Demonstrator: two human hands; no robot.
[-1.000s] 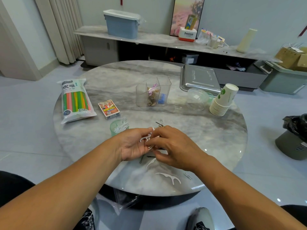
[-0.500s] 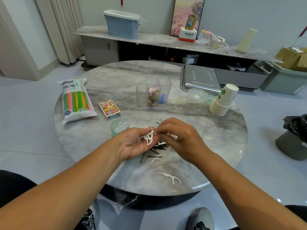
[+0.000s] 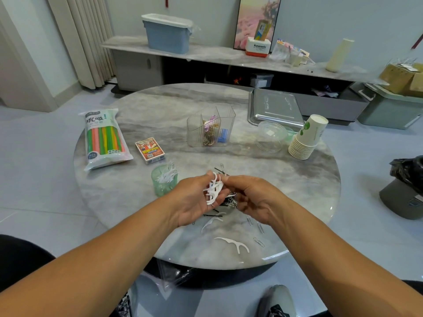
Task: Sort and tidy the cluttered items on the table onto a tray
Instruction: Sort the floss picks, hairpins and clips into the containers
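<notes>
My left hand (image 3: 192,202) lies palm up over the round marble table (image 3: 302,191) and holds a bunch of white floss picks (image 3: 214,188). My right hand (image 3: 254,197) is right beside it, fingers curled, and its thumb and forefinger pinch the top of that bunch. A green cup (image 3: 163,186) to the left of my hands holds more floss picks. Two loose floss picks (image 3: 233,243) lie near the table's front edge. Black hairpins (image 3: 219,170) and paper clips (image 3: 259,227) are scattered around my hands. The metal tray (image 3: 274,106) sits at the back right.
A clear divided organizer (image 3: 210,126) with clips stands mid-table. A clear bowl (image 3: 271,136) and stacked paper cups (image 3: 307,136) sit by the tray. A card box (image 3: 150,149) and a straw pack (image 3: 104,138) lie at the left.
Both hands have risen off the table. My right hand has added floss picks to the bunch in my left palm, which now shows more of them.
</notes>
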